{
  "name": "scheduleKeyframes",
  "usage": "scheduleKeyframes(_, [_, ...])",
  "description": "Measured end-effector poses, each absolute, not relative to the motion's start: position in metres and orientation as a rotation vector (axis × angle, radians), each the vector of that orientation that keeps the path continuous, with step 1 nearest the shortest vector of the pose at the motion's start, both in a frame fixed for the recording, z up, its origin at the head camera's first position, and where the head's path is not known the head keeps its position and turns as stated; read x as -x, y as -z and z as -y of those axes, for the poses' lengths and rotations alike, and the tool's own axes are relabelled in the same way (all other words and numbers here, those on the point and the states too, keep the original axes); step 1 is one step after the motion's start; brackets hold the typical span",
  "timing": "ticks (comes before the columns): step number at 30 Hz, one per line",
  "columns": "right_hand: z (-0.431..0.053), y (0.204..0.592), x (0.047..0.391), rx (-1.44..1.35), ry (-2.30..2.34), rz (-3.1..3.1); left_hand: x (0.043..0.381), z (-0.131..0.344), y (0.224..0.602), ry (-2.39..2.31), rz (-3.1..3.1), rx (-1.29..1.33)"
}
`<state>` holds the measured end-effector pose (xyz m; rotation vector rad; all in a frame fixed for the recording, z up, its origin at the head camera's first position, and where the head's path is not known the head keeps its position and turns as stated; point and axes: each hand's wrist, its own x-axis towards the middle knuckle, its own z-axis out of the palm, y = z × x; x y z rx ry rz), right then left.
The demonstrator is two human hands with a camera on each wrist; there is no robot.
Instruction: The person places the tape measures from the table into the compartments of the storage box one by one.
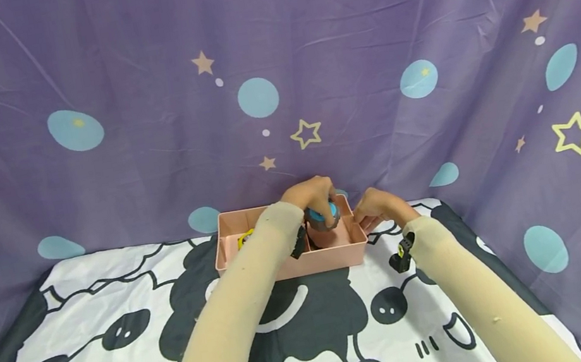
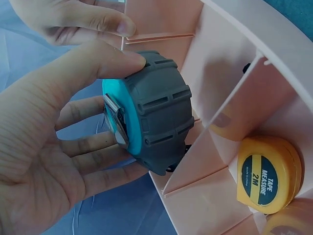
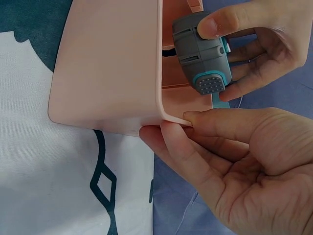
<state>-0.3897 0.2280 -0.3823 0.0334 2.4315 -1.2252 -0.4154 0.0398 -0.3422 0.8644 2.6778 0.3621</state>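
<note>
Left hand [image 1: 311, 193] fingers curled gripping, right hand [image 1: 378, 206] pinching

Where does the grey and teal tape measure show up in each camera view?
Head: grey and teal tape measure centre, in the left hand over the pink box.
Left wrist: centre.
Right wrist: top right.
Shared landmark: the pink box.

Yellow tape measure [image 2: 268, 175], black-and-white cartoon tablecloth [image 1: 123, 350], purple starry backdrop [image 1: 139, 104]

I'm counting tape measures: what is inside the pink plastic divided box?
One yellow round tape measure lies in a compartment of the pink plastic divided box. The left hand holds a grey-and-teal tape measure at another. The other compartments are partly hidden.
</note>
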Motion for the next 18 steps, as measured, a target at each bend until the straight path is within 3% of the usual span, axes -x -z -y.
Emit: scheduleKeyframes(18, [-0.2291,0.3837,0.3936,-0.017,1.249,-2.430,0.4149,-0.0470,0.3454,-0.392,-2.676,-0.877])
